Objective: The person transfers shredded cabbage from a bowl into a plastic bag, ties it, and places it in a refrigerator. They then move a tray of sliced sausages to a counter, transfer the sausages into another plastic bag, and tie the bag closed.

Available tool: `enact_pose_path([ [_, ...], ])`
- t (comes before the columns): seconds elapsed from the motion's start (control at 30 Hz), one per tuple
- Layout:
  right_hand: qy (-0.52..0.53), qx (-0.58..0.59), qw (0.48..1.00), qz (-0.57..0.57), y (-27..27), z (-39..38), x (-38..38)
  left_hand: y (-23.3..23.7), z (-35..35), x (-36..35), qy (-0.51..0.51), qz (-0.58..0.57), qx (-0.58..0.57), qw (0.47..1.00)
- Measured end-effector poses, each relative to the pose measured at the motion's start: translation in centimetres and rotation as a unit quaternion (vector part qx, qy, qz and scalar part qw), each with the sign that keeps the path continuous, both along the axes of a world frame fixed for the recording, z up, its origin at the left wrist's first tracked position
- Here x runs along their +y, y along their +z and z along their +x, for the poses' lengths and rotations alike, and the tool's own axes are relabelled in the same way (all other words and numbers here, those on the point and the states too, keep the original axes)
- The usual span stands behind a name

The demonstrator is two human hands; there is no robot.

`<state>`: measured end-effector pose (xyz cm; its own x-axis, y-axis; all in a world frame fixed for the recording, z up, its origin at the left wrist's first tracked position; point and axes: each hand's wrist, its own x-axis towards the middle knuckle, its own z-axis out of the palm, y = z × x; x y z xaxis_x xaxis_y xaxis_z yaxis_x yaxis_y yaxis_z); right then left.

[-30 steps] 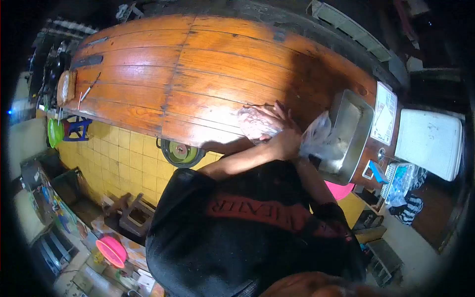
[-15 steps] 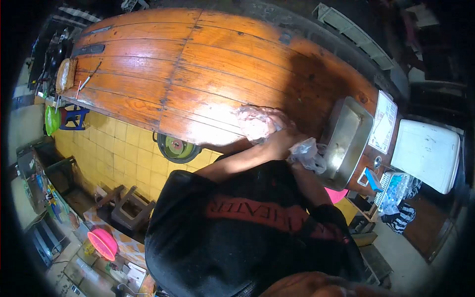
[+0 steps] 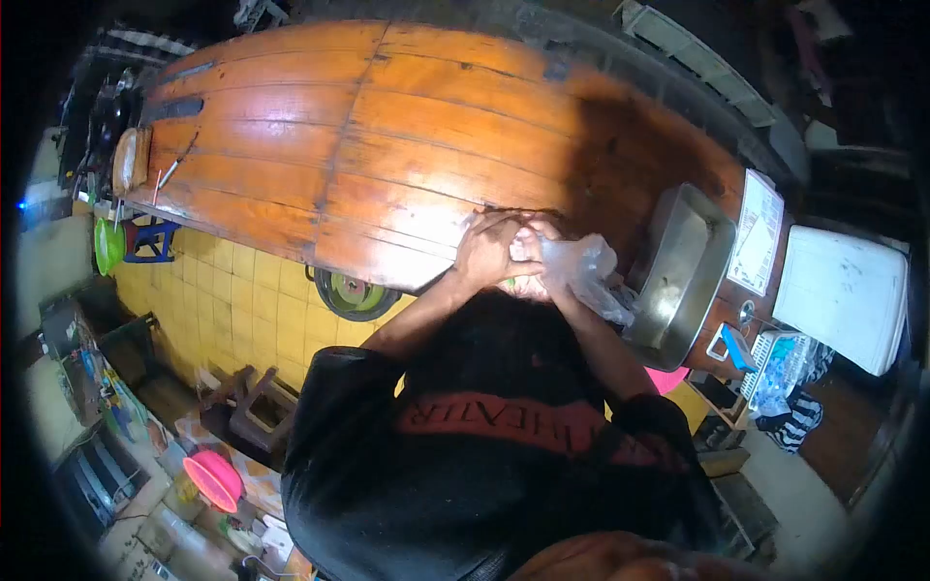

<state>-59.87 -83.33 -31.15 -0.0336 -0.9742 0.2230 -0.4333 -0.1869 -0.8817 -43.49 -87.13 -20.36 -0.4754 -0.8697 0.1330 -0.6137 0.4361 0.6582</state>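
A pale pinkish lump [image 3: 526,248], perhaps raw meat, is at the table's near edge, mostly covered by my hands. My left hand [image 3: 487,254] lies over its left side with fingers bent around it. My right hand [image 3: 549,274] is on its right side, partly hidden behind a crumpled clear plastic bag [image 3: 584,271]. The bag hangs over that hand and wrist, and its end trails toward a metal tray [image 3: 719,254]. A small bit of green shows below the lump between my hands.
The wooden table [image 3: 436,107] holds a pen-like stick [image 3: 174,169] and a wrapped block [image 3: 129,160] at its left end. On the right are a printed sheet [image 3: 756,232], a white lid [image 3: 841,298] and a basket [image 3: 775,363]. A dark tub [image 3: 354,295] stands on the yellow floor.
My left hand has drawn back left from beside the bag onto the pinkish lump. My right hand and the plastic bag have moved up and left, closer to it.
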Motion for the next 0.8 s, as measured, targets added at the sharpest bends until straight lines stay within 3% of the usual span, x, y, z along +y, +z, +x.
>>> enact_pose_path([
  [0.07,0.031,-0.032,0.994,0.099,-4.9,-0.5,0.1,-1.5,-0.1,-0.1,0.006,-0.046,0.056,0.997],
  [0.1,0.096,0.108,0.967,0.208,-3.3,-1.2,-0.2,-0.9,-0.1,-0.3,0.010,-0.087,0.058,0.994],
  [0.13,0.109,0.119,0.962,0.221,-2.6,-1.2,-0.6,-1.2,-0.1,-0.3,0.009,-0.084,0.054,0.995],
  [0.2,0.109,0.089,0.963,0.229,-2.1,-1.7,0.0,-0.1,-0.3,-0.5,0.008,-0.095,0.074,0.993],
  [0.23,0.106,0.074,0.964,0.231,-2.1,-2.0,0.3,-3.4,-0.1,-0.2,0.011,-0.104,0.022,0.994],
  [0.3,0.097,0.043,0.967,0.231,-2.2,-2.2,0.9,-2.9,0.0,0.3,0.043,-0.075,-0.019,0.996],
  [0.37,0.084,0.021,0.972,0.216,-2.0,-2.4,0.3,-6.1,0.0,0.3,0.017,-0.028,-0.038,0.999],
  [0.43,0.070,-0.002,0.977,0.203,-1.7,-2.5,-0.4,-3.9,0.7,0.1,-0.005,-0.043,-0.029,0.999],
  [0.5,0.057,-0.029,0.981,0.183,-1.0,-3.1,-1.2,-4.3,1.9,-0.2,0.016,0.027,0.055,0.998],
  [0.53,0.055,-0.040,0.983,0.168,-0.7,-3.3,-1.5,-3.5,1.8,-0.6,0.056,0.162,0.283,0.944],
  [0.57,0.057,-0.035,0.982,0.175,-0.4,-3.6,-1.3,-2.7,1.7,-0.7,0.087,0.293,0.488,0.818],
  [0.6,0.062,-0.035,0.984,0.163,0.3,-3.9,-1.7,-2.9,1.9,-0.6,0.147,0.332,0.616,0.699],
  [0.63,0.070,-0.030,0.985,0.153,1.0,-4.1,-1.9,-3.0,2.2,-0.1,0.209,0.391,0.659,0.608],
  [0.7,0.091,-0.022,0.989,0.117,2.9,-4.7,-2.5,-5.7,4.2,-0.1,0.055,0.568,0.633,0.523],
  [0.73,0.110,-0.013,0.989,0.093,4.4,-4.9,-2.9,-9.4,3.4,-0.5,0.097,0.587,0.562,0.575],
  [0.77,0.125,-0.003,0.990,0.064,5.8,-4.9,-3.1,0.7,0.9,0.8,0.086,0.662,0.523,0.531],
  [0.8,0.145,0.013,0.989,0.029,7.5,-4.8,-3.4,2.2,-0.4,1.9,0.075,0.674,0.520,0.520],
])
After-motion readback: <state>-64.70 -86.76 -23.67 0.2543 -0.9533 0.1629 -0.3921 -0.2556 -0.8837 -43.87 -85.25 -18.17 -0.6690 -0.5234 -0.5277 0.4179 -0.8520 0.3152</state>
